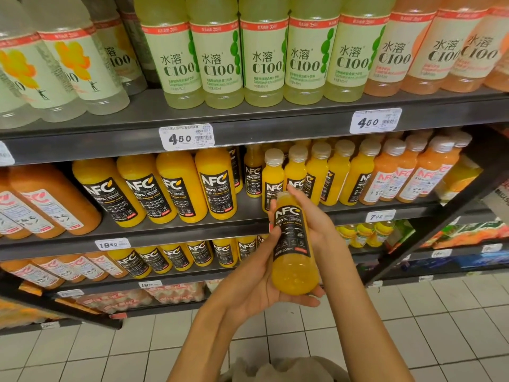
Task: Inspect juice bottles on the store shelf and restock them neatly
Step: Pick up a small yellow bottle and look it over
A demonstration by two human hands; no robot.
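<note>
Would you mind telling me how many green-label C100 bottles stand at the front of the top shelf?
5 green-label C100 bottles in a row, left to right: first, second, third, fourth, fifth. More may stand hidden behind.

Small NFC orange juice bottle [293,245], black label reading 300ml, held off the shelf, nearly upright, leaning slightly left, label facing out. Matching small white-capped bottles [316,172] standing in rows on middle shelf [170,232], behind it. Larger NFC bottles [176,188] ranged left on same shelf.
</note>
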